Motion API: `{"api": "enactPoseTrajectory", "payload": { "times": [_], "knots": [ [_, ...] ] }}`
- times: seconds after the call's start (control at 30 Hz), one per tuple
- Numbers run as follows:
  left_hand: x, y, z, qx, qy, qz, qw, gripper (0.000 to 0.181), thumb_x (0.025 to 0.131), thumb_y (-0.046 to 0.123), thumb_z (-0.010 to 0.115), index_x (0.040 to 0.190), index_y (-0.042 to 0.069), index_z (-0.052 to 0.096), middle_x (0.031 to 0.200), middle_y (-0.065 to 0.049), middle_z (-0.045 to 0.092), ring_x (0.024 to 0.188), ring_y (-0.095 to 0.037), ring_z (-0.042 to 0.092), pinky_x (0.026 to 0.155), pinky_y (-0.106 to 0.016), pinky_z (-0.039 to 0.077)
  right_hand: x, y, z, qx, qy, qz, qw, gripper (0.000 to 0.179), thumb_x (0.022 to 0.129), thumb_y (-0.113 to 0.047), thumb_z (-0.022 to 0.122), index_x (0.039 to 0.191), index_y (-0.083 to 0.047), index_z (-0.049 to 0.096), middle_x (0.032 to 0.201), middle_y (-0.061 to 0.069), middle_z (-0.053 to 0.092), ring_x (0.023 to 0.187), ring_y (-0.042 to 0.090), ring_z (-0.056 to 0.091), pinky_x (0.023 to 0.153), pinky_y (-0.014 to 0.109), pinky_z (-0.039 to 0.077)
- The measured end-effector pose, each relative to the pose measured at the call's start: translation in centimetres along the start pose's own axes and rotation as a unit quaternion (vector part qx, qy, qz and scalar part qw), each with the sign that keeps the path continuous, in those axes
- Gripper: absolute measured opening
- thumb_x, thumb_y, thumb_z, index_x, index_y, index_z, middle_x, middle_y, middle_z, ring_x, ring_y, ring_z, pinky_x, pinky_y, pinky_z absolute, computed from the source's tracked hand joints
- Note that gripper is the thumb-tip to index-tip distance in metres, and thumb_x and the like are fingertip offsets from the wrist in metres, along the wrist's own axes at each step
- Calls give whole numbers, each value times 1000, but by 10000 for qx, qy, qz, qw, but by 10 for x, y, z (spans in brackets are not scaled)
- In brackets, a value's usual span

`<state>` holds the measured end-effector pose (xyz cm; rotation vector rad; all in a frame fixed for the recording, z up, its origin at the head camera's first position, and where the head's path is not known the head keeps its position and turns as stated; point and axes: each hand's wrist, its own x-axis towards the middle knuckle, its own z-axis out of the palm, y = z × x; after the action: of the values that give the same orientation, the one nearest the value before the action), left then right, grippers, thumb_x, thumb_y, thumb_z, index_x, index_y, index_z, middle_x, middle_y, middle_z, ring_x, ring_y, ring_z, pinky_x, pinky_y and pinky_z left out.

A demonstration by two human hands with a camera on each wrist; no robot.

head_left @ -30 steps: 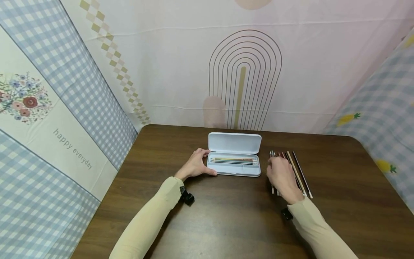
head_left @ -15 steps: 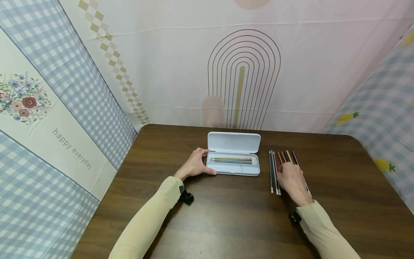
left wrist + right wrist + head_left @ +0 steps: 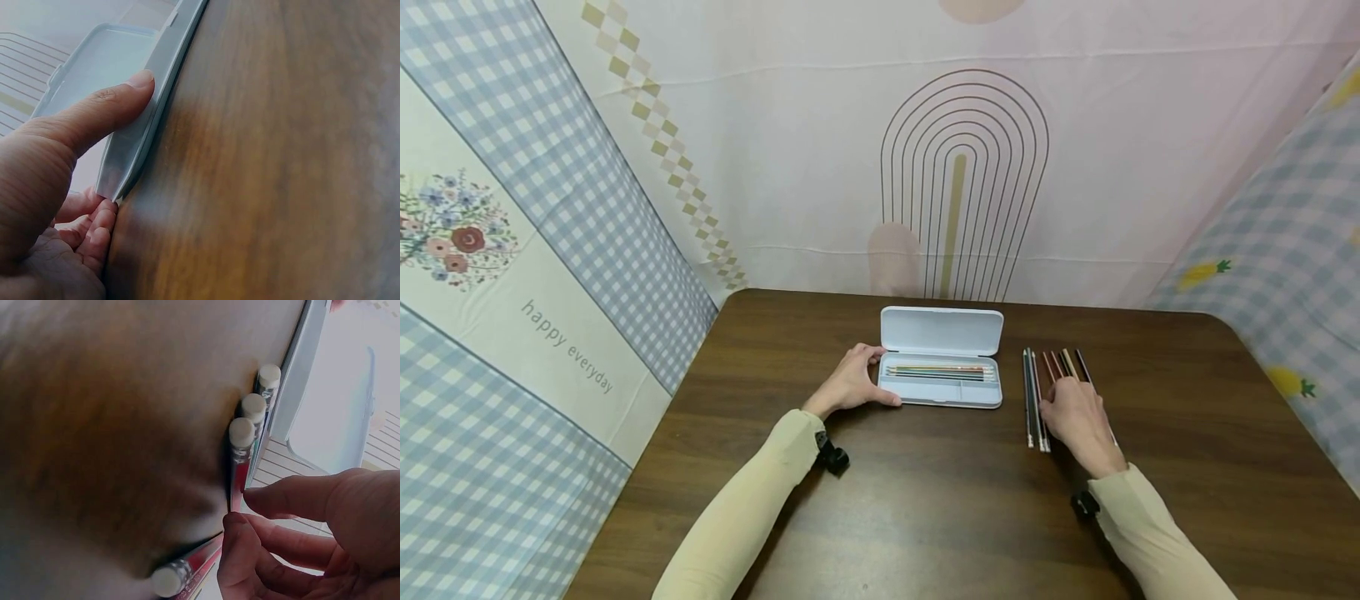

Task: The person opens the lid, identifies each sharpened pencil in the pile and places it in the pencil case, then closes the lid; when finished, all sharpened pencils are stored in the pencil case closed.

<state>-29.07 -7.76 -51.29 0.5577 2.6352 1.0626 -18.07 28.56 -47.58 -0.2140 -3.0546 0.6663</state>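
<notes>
A pale blue pencil case [image 3: 925, 392] lies with its lid [image 3: 942, 331] raised, and several pencils [image 3: 940, 372] rest in its back compartment. My left hand [image 3: 852, 380] grips the case's left end, the thumb [image 3: 119, 106] along the front side and the fingers round the corner. To the right of the case, my right hand [image 3: 1077, 417] is over a row of pencils. In the right wrist view its thumb and index finger pinch a red pencil [image 3: 240, 469] below the white eraser. Two dark pencils [image 3: 1028, 400] lie just left of it; the hand covers part of the others.
The brown wooden table [image 3: 917, 500] carries the case and the pencils. Behind it hangs a white cloth [image 3: 805, 167] with arch lines. Checked blue cloths hang at the left [image 3: 572, 150] and right [image 3: 1292, 250]. Each wrist wears a small black camera.
My right hand has shifted right along the row, uncovering the leftmost pencils, and has stayed nearly still over the last half second. The left hand keeps its place on the case.
</notes>
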Motion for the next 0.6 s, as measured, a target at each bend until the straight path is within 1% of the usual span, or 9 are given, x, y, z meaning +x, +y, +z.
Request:
{"api": "enactPoseTrajectory", "payload": {
  "times": [0.13, 0.27, 0.33, 0.4, 0.47, 0.6],
  "knots": [
    [-1, 2, -1, -9, -19, 3, 10000, 102, 75, 37, 101, 158, 4, 53, 148, -20, 56, 140, -34, 51, 124, -51, 44, 1, -1, 0, -12, 12, -13, 10000, 30, 96, -9, 67, 65, -7, 67, 70, 11, 63, 66, 27, 58, 58, 37, 45],
    [-1, 2, -1, -18, -12, -16, 10000, 102, 74, 37, 102, 158, 4, 53, 148, -19, 56, 140, -34, 51, 124, -51, 44, 2, -2, 1, -67, 14, -33, 10000, 37, 93, -8, 66, 58, -12, 56, 64, 6, 56, 63, 26, 56, 57, 37, 43],
    [-1, 2, -1, -15, -16, -26, 10000, 102, 74, 36, 102, 158, 5, 54, 148, -19, 57, 140, -34, 51, 124, -50, 44, 2, -1, 2, -106, 9, -55, 9999, 40, 91, -8, 66, 56, -14, 48, 63, 5, 52, 62, 26, 54, 55, 36, 42],
    [-2, 2, -1, 4, -7, -23, 10000, 102, 74, 37, 102, 157, 5, 54, 147, -19, 57, 140, -33, 52, 123, -50, 45, 2, -1, 2, -135, 12, -63, 9999, 41, 89, -8, 66, 56, -16, 43, 63, 6, 50, 61, 26, 53, 54, 36, 42],
    [-2, 3, -1, 16, -17, -25, 10000, 102, 74, 37, 102, 158, 5, 54, 147, -19, 57, 140, -33, 52, 123, -50, 45, 2, 0, 2, -149, 4, -74, 9999, 40, 88, -7, 65, 57, -15, 42, 64, 7, 49, 61, 27, 53, 54, 37, 42],
    [-1, 2, -1, -26, -5, -3, 10000, 102, 74, 38, 102, 158, 4, 53, 147, -19, 57, 140, -34, 51, 123, -51, 44, 3, 0, 2, -152, -30, -35, 9999, 37, 89, -6, 65, 59, -13, 45, 66, 10, 51, 61, 28, 53, 55, 40, 45]
  ]
}}
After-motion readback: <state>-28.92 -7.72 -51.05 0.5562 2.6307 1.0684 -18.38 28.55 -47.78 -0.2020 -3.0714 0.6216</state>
